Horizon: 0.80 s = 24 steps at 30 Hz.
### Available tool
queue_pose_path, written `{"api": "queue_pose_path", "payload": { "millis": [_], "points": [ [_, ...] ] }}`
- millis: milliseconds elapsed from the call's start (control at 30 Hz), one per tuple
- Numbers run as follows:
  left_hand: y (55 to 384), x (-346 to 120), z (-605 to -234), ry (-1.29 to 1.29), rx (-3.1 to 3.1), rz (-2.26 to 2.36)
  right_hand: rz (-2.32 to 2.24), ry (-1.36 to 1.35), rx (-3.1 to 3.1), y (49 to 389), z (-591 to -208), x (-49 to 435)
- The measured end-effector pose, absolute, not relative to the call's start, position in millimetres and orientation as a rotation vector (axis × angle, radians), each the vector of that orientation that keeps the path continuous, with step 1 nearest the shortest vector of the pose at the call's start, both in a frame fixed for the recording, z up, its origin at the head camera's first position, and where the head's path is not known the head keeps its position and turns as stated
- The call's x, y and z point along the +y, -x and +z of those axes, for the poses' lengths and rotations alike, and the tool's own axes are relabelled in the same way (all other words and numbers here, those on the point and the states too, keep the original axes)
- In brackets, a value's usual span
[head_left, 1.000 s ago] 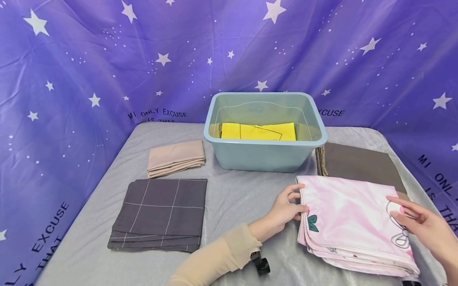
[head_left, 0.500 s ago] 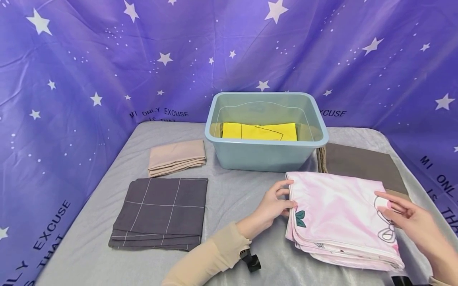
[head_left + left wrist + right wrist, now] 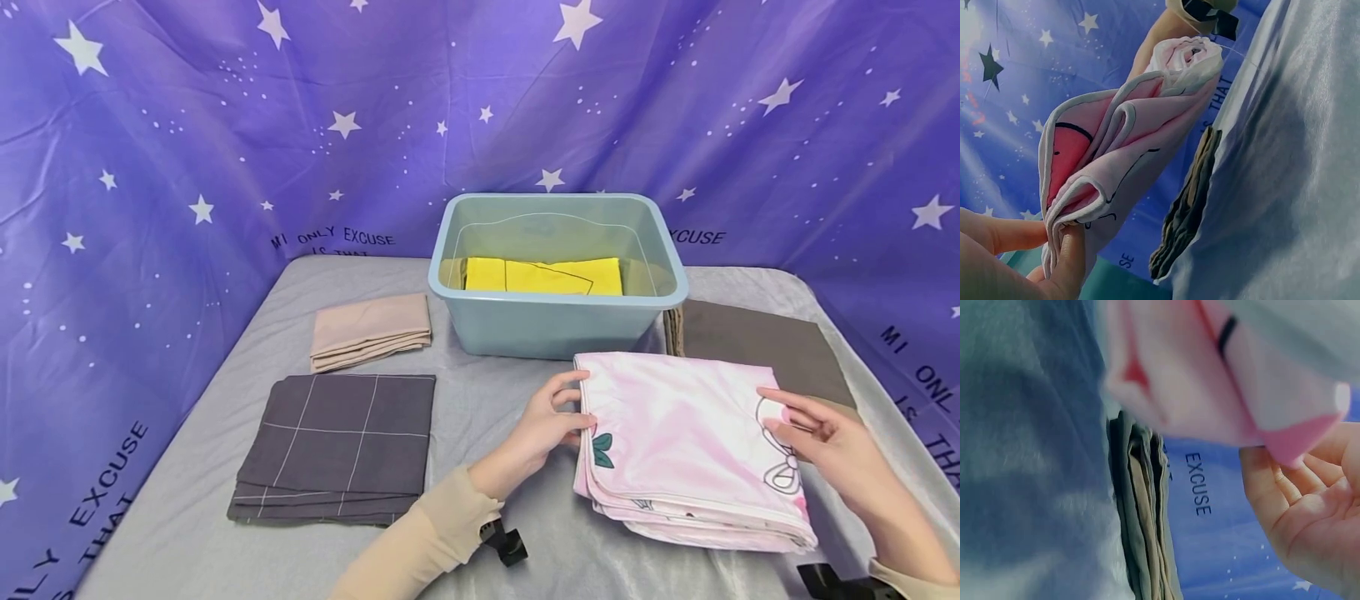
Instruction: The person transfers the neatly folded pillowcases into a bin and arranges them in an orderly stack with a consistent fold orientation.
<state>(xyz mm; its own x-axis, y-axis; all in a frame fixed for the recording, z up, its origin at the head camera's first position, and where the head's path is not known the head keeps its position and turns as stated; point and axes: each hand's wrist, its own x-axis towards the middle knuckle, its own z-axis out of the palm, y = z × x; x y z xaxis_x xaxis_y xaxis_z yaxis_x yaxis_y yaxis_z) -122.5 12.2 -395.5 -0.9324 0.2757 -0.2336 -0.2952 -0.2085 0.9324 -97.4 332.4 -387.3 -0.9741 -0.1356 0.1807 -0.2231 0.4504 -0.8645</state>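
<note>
Over the grey-covered table point(image 3: 476, 408), the left hand point(image 3: 542, 427) pinches one edge of a folded pink cloth point(image 3: 675, 442), the right hand point(image 3: 828, 435) the opposite edge, both pointing inward.

Head view angled down, wrist views close, sharing pink cloth point(image 3: 684, 442)

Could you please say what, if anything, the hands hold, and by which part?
The folded pink cloth: the left hand grips its left edge, the right hand its right edge.
</note>
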Motion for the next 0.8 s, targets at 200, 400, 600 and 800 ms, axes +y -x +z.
{"api": "queue_pose_path", "payload": {
  "millis": [200,400,600,800],
  "points": [
    [123,1,-395,0.014,1.699,2.202,1.73,-0.34,-2.588,105,-398,333],
    [123,-11,-394,0.033,1.729,2.198,1.694,-0.268,-2.661,113,-409,333],
    [123,-22,-392,0.031,1.734,2.205,1.673,-0.237,-2.702,125,-423,334],
    [123,-33,-392,0.014,1.742,2.209,1.668,-0.253,-2.696,126,-414,317]
  ]
}}
